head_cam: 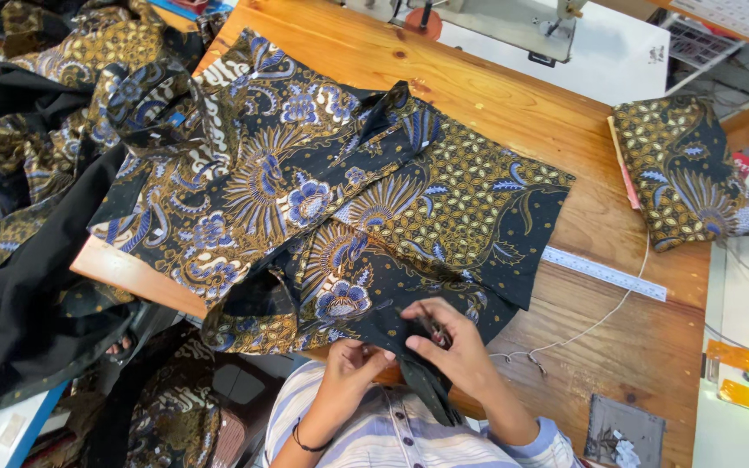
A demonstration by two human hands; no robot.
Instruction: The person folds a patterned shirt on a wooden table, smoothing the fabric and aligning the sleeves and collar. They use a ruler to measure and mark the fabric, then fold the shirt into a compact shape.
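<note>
A black batik garment (322, 199) with gold and blue floral print lies spread on a wooden table (513, 113). At its near edge my left hand (353, 364) pinches the dark fabric. Beside it, my right hand (452, 347) grips the same edge and holds a small dark tool, perhaps thread snips (433, 329), against the cloth. A strip of the black fabric (426, 390) hangs down over my striped shirt.
A heap of similar batik cloth (36, 173) lies at the left. A folded batik piece (682, 173) sits at the right edge, beside a clear ruler (604, 273) and a white cord (582, 334). A sewing machine (496, 22) stands at the back.
</note>
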